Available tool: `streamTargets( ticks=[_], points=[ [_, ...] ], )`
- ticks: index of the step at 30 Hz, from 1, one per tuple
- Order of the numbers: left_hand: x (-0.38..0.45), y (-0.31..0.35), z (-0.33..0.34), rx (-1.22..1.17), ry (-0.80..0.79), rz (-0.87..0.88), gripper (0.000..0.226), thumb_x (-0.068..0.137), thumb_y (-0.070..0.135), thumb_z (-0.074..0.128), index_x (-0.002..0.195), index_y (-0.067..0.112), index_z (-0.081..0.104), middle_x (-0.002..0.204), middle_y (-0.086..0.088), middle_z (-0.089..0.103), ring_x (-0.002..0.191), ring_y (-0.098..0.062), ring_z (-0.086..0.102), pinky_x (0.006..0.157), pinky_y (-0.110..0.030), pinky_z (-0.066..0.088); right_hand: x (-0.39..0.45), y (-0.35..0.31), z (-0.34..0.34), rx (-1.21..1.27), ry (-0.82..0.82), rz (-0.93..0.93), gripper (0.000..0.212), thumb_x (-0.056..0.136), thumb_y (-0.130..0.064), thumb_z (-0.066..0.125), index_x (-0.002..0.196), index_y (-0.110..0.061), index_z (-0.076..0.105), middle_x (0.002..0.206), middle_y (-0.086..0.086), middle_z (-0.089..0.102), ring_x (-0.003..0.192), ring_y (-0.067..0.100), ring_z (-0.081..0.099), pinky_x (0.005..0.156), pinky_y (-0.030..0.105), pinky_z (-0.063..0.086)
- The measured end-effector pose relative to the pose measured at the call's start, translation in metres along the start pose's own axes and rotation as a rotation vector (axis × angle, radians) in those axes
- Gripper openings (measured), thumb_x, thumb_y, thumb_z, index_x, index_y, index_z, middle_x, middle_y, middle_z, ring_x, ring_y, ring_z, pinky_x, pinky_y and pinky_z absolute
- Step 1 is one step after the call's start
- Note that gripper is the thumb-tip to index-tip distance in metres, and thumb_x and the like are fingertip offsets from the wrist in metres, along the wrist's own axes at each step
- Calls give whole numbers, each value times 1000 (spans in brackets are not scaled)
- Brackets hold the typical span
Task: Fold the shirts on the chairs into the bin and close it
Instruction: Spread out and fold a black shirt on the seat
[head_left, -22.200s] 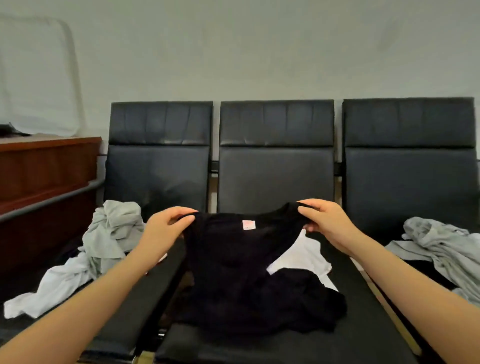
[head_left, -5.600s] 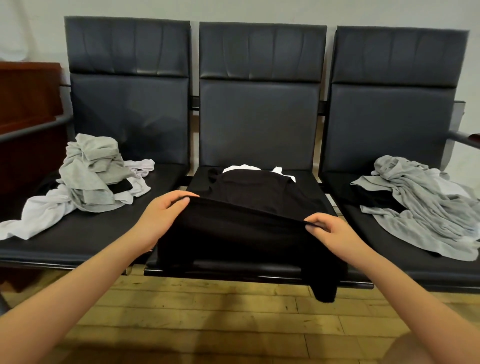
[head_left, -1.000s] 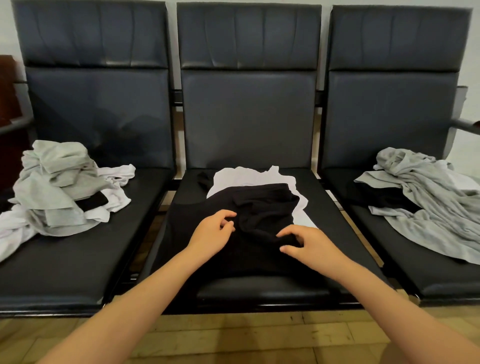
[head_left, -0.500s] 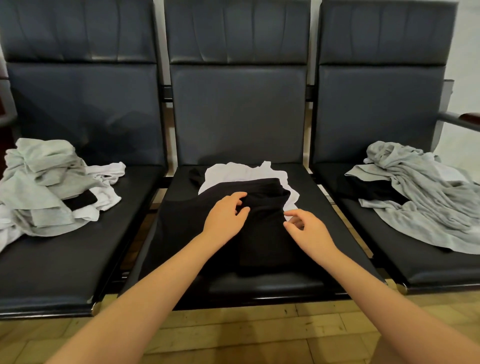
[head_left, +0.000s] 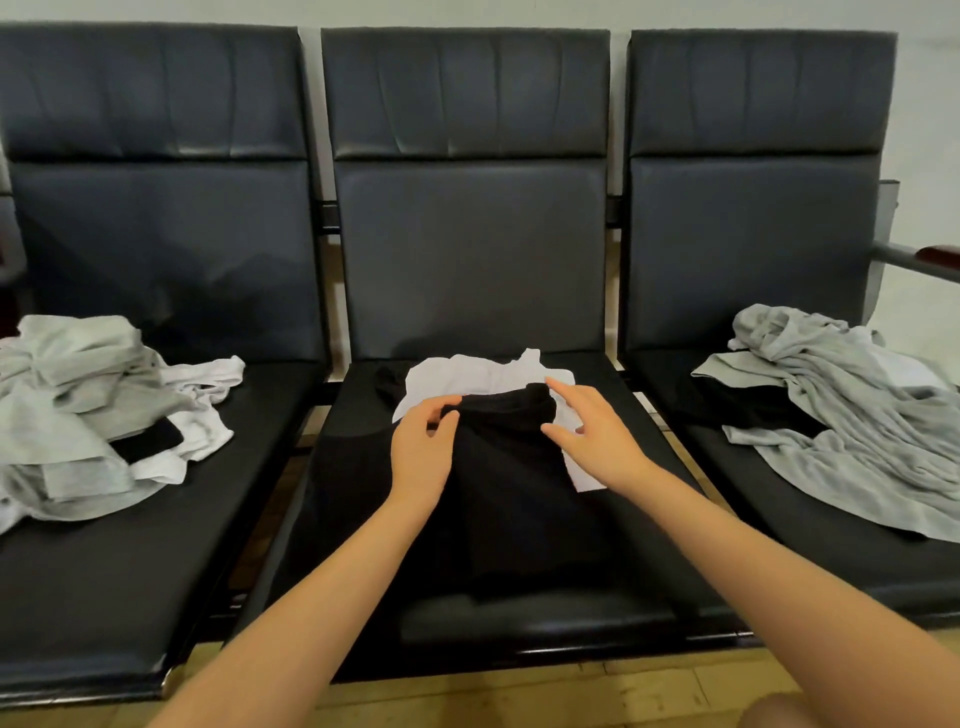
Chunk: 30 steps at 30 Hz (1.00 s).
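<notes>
Three dark padded chairs stand in a row, and a partly folded black shirt lies on the middle chair over a white shirt. The person's left hand pinches the black shirt's upper left edge in its grip, while the right hand hovers over the upper right edge with fingers spread, its grip released. Crumpled grey and white shirts are heaped on the left chair, and a grey pile on the right chair.

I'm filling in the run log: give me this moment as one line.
stage: folding black shirt on middle chair | left hand: grips fold | right hand: open | bin: unseen
</notes>
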<state>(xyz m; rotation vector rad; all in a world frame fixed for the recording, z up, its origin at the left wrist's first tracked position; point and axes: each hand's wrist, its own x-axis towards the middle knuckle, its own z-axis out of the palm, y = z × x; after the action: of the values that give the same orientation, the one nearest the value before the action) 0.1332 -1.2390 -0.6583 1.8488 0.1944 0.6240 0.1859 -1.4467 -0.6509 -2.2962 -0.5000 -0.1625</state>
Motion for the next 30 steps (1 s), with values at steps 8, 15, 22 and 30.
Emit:
streamTargets(
  ticks=[8, 15, 22, 30],
  points=[
    [9, -13, 3, 66, -53, -37, 20, 96, 16, 53, 108, 26, 66, 91, 23, 55, 88, -8, 60, 83, -35, 55, 27, -9, 7, 14, -22, -114, 23, 90, -25, 66, 113, -25, 67, 107, -12, 57, 101, 6, 53, 88, 26, 48],
    [19, -9, 8, 134, -6, 44, 20, 97, 16, 53, 112, 20, 66, 94, 23, 53, 87, 2, 51, 77, -6, 39, 25, 2, 2, 252, 107, 46, 12, 93, -14, 61, 102, -22, 64, 94, -11, 61, 87, 4, 58, 72, 10, 44],
    [24, -26, 11, 424, -113, 37, 28, 99, 24, 48, 125, 22, 59, 99, 3, 57, 81, -7, 51, 74, -20, 37, 23, -1, 24, 221, 159, 277, 42, 91, -30, 63, 130, -17, 53, 117, 4, 58, 99, 14, 56, 90, 29, 47],
    [-15, -17, -13, 444, -134, 117, 44, 98, 24, 50, 141, 21, 44, 137, 0, 40, 126, -16, 42, 96, -19, 35, -15, -12, 15, 233, -1, 428, 60, 90, -49, 58, 138, -16, 44, 116, 9, 61, 97, 22, 62, 86, 37, 54]
  ],
)
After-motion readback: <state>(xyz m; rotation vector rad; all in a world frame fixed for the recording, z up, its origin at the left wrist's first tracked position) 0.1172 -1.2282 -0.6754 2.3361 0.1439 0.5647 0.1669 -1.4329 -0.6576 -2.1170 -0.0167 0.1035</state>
